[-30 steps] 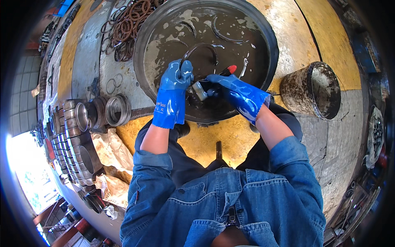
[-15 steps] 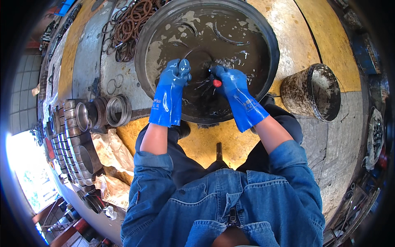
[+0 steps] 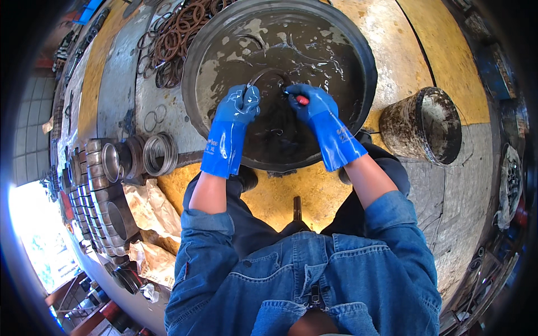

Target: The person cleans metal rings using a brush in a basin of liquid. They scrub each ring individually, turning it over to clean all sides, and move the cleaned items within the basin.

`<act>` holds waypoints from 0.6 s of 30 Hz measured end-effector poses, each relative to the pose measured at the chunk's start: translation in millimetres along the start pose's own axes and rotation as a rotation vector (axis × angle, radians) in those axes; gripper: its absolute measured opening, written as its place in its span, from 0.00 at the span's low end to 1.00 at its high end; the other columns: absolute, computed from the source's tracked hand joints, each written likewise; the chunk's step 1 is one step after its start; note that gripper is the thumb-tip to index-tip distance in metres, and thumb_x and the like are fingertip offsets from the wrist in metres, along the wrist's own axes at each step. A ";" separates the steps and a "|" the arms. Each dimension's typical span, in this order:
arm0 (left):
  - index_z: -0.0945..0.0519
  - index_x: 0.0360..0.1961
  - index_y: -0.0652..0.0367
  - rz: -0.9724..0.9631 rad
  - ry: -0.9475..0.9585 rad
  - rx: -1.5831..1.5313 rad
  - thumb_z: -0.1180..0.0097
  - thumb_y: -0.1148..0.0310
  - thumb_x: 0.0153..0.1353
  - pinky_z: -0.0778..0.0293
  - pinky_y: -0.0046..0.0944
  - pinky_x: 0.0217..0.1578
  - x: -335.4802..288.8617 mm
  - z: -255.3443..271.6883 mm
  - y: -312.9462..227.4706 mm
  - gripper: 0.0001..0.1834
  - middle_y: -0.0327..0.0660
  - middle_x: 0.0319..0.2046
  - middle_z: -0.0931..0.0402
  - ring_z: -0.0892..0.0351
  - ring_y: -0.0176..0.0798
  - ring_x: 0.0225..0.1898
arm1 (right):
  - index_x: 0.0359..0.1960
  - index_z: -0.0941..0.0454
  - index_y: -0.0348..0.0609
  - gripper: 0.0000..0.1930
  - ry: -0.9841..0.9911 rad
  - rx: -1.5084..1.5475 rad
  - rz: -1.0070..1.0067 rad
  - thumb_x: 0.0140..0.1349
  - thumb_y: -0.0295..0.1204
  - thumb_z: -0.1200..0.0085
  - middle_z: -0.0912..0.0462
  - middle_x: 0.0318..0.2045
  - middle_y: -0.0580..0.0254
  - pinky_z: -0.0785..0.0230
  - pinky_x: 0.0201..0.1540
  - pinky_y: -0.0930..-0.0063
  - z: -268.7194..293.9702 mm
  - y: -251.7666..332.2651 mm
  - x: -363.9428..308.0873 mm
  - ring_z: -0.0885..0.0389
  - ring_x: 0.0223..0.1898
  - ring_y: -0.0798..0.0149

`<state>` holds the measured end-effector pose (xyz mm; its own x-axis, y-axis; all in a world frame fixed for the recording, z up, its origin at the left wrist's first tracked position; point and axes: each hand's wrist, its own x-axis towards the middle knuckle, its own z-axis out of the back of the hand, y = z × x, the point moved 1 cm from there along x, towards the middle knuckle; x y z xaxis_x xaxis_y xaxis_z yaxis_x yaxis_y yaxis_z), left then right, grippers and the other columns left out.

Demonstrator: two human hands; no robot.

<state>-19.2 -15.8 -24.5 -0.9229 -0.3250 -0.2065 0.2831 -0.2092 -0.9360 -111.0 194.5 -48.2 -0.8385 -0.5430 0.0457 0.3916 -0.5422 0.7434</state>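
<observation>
From the head view, I see the left hand point(image 3: 238, 103) in its blue glove with fingers clamped on the ring point(image 3: 269, 71), which arches over the basin point(image 3: 191, 89) toward the other glove. The right hand point(image 3: 314, 106) has its fingers wrapped around the tool point(image 3: 302, 100), its red end poking out.

Half a second ago that red end sat lower and nearer the body; now it lies higher against the glove. The ring's arch shows more clearly now. A second ago the tool's metal part was in plain sight; now it is hidden. The liquid beyond the hands carries more broken streaks.

The ring's lower part is lost behind the gloves and in the dark liquid, so I cannot tell whether the tool touches it. The basin's far rim meets the top of the view.

Open liquid lies beyond both gloves, and the near rim runs just in front of the legs. The bucket point(image 3: 399, 123) stands apart on the right; the rusty rings point(image 3: 179, 33) crowd the far left rim.
</observation>
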 end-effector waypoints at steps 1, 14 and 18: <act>0.23 0.51 0.59 -0.059 0.008 -0.007 0.40 0.55 0.71 0.28 0.31 0.28 0.6 1.0 3.0 0.19 0.35 0.33 0.22 0.23 0.28 0.29 | 0.46 0.13 0.54 0.11 0.095 0.152 -0.172 0.64 0.35 0.40 0.11 0.39 0.53 0.23 0.42 0.66 1.0 -1.5 2.0 0.12 0.38 0.59; 0.15 0.42 0.55 -0.306 0.062 0.997 0.35 0.56 0.60 0.22 0.54 0.40 -3.1 -3.8 -7.6 0.15 0.52 0.36 0.17 0.17 0.61 0.39 | 0.43 0.13 0.40 0.10 0.082 0.980 -0.275 0.64 0.32 0.36 0.12 0.34 0.63 0.25 0.43 0.79 56.5 49.1 1.5 0.16 0.36 0.72; 0.14 0.41 0.54 -0.484 0.092 1.015 0.34 0.59 0.59 0.22 0.53 0.38 -5.1 -9.1 -14.1 0.14 0.51 0.34 0.16 0.17 0.59 0.37 | 0.43 0.11 0.42 0.11 0.079 0.956 -0.356 0.64 0.33 0.34 0.12 0.32 0.63 0.26 0.28 0.77 33.1 18.4 17.5 0.19 0.27 0.72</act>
<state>-20.9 -2.9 -12.9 -0.9970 0.0542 0.0560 -0.0673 -0.9614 -0.2669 -131.1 196.2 -11.6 -0.8061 -0.5097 -0.3006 -0.3707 0.0390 0.9279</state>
